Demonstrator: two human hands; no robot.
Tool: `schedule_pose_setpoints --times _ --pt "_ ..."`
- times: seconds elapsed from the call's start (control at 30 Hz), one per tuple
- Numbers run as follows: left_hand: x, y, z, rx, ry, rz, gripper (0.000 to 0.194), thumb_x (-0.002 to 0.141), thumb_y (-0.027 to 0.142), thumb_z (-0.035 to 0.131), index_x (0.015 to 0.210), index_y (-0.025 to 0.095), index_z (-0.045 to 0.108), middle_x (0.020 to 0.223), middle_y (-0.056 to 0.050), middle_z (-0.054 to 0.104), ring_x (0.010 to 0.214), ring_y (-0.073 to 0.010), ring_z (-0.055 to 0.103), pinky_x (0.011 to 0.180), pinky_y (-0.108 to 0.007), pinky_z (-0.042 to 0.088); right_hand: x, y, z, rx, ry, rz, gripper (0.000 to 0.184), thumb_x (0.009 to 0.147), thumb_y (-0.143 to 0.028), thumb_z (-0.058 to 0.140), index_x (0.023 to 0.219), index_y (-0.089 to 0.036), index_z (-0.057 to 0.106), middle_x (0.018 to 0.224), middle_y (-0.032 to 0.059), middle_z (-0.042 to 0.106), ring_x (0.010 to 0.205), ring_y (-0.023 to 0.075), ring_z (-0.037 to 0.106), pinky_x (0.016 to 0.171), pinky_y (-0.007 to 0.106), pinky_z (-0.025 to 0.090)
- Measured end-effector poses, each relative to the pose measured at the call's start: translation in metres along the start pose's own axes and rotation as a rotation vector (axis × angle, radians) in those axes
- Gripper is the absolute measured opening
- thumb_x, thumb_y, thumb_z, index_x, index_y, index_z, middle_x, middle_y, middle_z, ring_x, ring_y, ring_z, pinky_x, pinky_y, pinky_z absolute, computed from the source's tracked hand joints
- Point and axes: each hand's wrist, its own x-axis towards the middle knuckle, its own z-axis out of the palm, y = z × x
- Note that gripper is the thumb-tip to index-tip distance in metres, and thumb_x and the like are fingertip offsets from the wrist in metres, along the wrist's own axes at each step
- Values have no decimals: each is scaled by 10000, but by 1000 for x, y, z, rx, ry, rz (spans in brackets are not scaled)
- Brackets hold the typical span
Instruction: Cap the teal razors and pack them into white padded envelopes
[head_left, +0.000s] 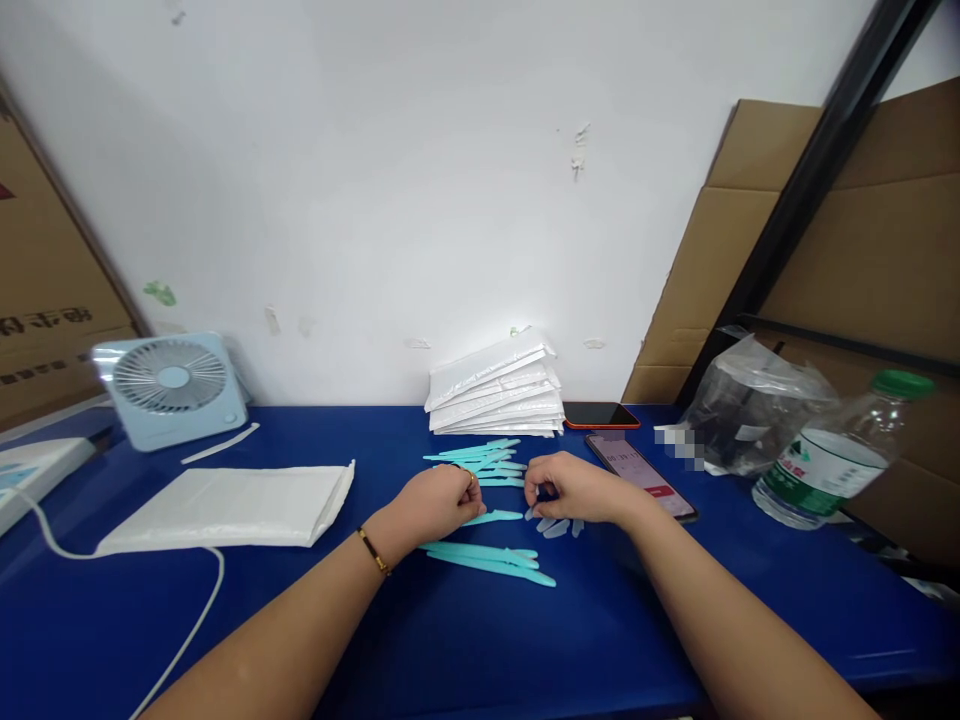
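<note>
My left hand (441, 503) is closed round the handle of a turquoise eyebrow razor (498, 517), whose blade end points right. Just beyond that tip, my right hand (576, 486) is closed in a pinch on a small clear blade cap (529, 514). Cap and razor look slightly apart. Several loose clear caps (556, 528) lie under and beside my right hand. Nearer to me, a few more turquoise razors (487, 563) lie side by side. Behind my left hand is a further group of razors (491, 458), partly hidden by it.
White packets (495, 385) are stacked against the wall, and another white packet (232, 507) lies left. A small blue fan (174, 385) and a white cable (202, 610) are also left. To the right are two phones (641, 470), a clear plastic bag (750, 400) and a water bottle (825, 465).
</note>
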Motion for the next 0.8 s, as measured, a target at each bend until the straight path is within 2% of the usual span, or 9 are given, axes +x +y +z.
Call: schedule_pose_setpoints --times 0.1,0.2,0.3,0.37,0.43,0.57,0.8 --pt "-1 -2 0 -16 -24 6 194 668 406 626 720 219 645 691 3 642 584 -137 531 470 -224 291 0 2 3 12 50 39 156 685 -111 589 795 -201 655 689 -2 603 572 100 520 498 207 377" --pt "-1 -2 1 -42 -62 -24 166 678 371 613 687 207 638 657 1 631 561 -129 520 468 -223 294 1 4 3 109 164 99 209 691 -115 565 868 -196 643 697 6 609 571 105 538 504 212 400" --pt "2 -4 1 -114 -15 -44 202 726 383 556 722 193 624 684 -9 626 591 -133 533 498 -220 328 4 4 0 421 281 193 121 721 -211 581 833 -169 590 677 7 607 606 129 600 528 223 456" --pt "4 -8 1 -189 50 -51 232 749 405 526 775 189 606 705 -7 620 617 -135 541 524 -219 355 5 2 -2 675 366 262 169 720 -280 614 822 -164 545 678 6 612 641 152 644 548 234 491" --pt "6 -11 1 -252 99 -57 255 757 427 516 807 188 587 710 0 611 629 -135 542 542 -220 374 6 1 -4 838 430 301 238 685 -318 669 799 -162 531 683 9 623 673 170 665 572 244 509" --pt "8 -14 0 -317 113 -50 292 751 458 521 812 177 572 714 0 597 637 -135 538 558 -225 389 5 -2 -5 939 409 298 281 644 -332 726 765 -148 551 634 10 641 647 161 666 566 234 507" --pt "9 -11 -2 -369 97 -24 297 751 461 531 812 172 568 701 8 582 635 -130 524 560 -223 394 12 -9 5 930 326 260 327 628 -385 742 748 -134 569 642 45 677 613 147 647 585 256 508"
